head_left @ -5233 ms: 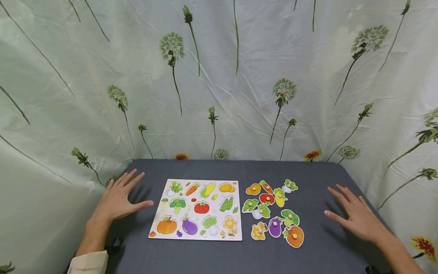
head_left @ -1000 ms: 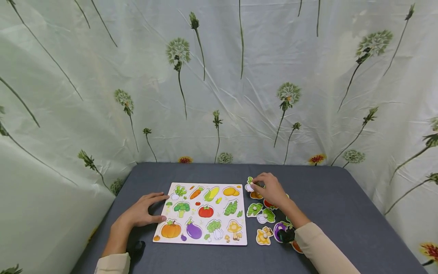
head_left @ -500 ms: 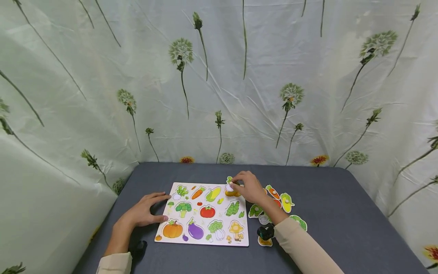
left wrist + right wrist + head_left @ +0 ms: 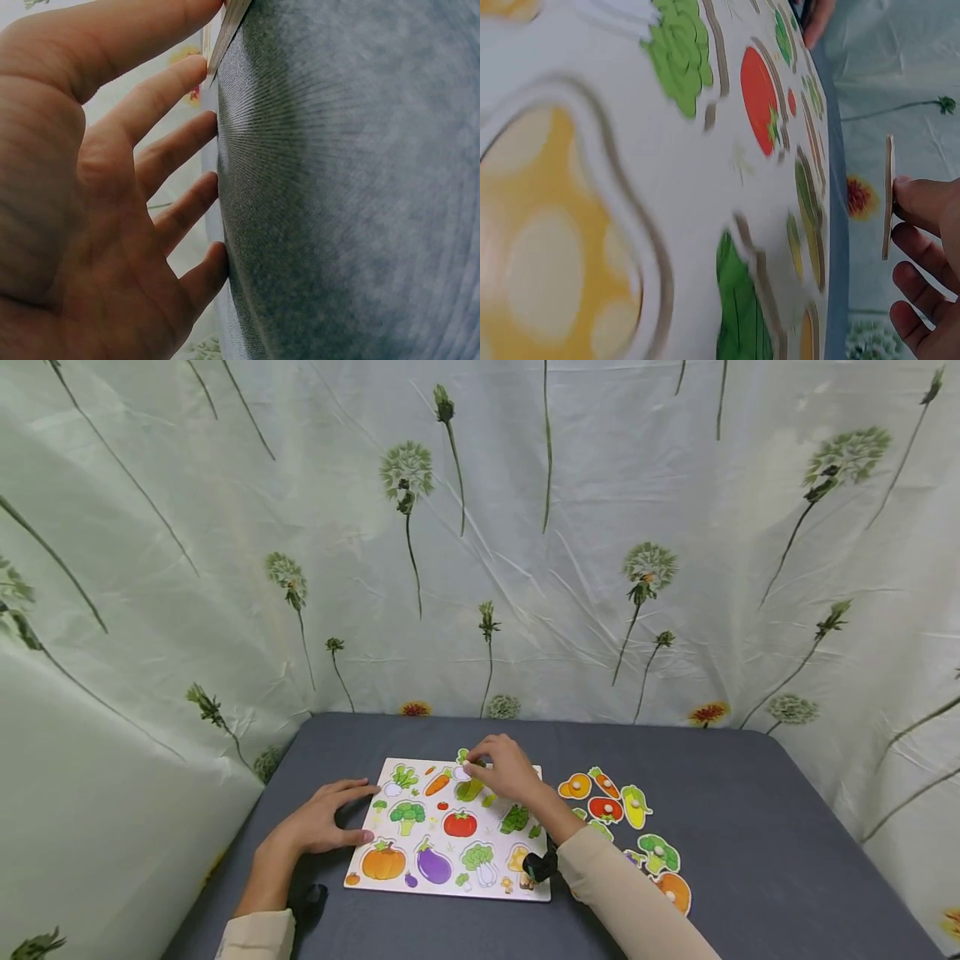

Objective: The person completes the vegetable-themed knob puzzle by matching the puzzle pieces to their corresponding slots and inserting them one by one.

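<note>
My right hand [image 4: 504, 768] pinches a turnip puzzle piece [image 4: 461, 772] with green leaves, held up over the back edge of the puzzle board [image 4: 489, 835]. In the right wrist view this thin wooden piece [image 4: 889, 199] shows edge-on between thumb and fingers, above the board's surface. The white board has printed vegetable recesses, among them a tomato [image 4: 460, 823], an eggplant [image 4: 433, 865] and a pumpkin [image 4: 383, 863]. At its left edge rests my left hand [image 4: 311, 822], fingers spread, with thumb and forefinger against the side. The left wrist view shows this hand [image 4: 112, 202] with its fingers extended.
Right of the board lie several loose knobbed pieces, including a tomato piece [image 4: 604, 810], corn piece [image 4: 635, 807], carrot piece [image 4: 603, 782] and broccoli piece [image 4: 659, 853]. My right forearm hides some others. A dark cloth [image 4: 765, 835] covers the table; a floral curtain [image 4: 525, 568] hangs behind.
The right hand has picked up the turnip piece from the loose group and carried it leftward over the board. From its raised start, the left hand has come to the board's left edge.
</note>
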The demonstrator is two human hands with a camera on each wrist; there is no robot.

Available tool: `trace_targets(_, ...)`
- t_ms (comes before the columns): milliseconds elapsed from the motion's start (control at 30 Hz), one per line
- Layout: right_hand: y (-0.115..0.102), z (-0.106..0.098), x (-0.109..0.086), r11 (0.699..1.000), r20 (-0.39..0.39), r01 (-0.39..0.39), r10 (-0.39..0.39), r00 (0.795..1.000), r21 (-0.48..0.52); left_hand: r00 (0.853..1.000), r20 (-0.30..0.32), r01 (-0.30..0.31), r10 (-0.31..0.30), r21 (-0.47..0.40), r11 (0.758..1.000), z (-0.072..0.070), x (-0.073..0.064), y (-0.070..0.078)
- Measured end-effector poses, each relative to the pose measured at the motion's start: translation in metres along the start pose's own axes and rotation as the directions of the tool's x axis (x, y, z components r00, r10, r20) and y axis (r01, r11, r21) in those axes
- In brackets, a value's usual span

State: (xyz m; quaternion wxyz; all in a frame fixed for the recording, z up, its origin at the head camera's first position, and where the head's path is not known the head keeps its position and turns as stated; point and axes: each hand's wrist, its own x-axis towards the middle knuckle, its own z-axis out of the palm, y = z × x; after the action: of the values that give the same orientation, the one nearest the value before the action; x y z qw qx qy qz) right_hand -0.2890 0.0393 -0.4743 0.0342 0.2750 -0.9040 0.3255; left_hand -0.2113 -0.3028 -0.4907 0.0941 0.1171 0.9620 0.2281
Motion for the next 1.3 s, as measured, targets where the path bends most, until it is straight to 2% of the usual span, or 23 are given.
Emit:
trace_targets(333,-0.019,0.028,0.018,1.000,0.062,-0.011,0.011,0.998,0.004,1.000,0.000,-0.005,0.005,0.010,1.000,-0.001,0.003,0.000)
trace_targets(567,-0.031,0.051,0.026,0.998,0.094,-0.042,0.037,0.995,0.053,1.000,-0.004,-0.001,0.001,0.003,1.000,0.000,0.002,-0.002)
trace_targets(767,-0.041,0.068,0.031,0.999,0.071,-0.024,0.021,0.997,0.033,1.000,-0.015,-0.025,0.024,-0.014,1.000,0.002,0.001,-0.003)
trace_targets(933,-0.045,0.083,0.034,0.999,0.043,-0.040,0.039,0.998,0.009,0.999,-0.007,-0.039,0.039,-0.027,0.999,0.004,0.001,-0.005)
trace_targets(1167,-0.048,0.095,0.038,0.998,0.024,-0.055,0.054,0.998,0.037,1.000,-0.005,-0.011,0.011,-0.025,1.000,0.004,0.001,-0.004)
trace_targets(1300,-0.049,0.099,0.041,0.999,0.014,-0.043,0.043,0.999,0.018,1.000,-0.005,0.006,-0.006,-0.019,1.000,0.002,0.001,-0.002)
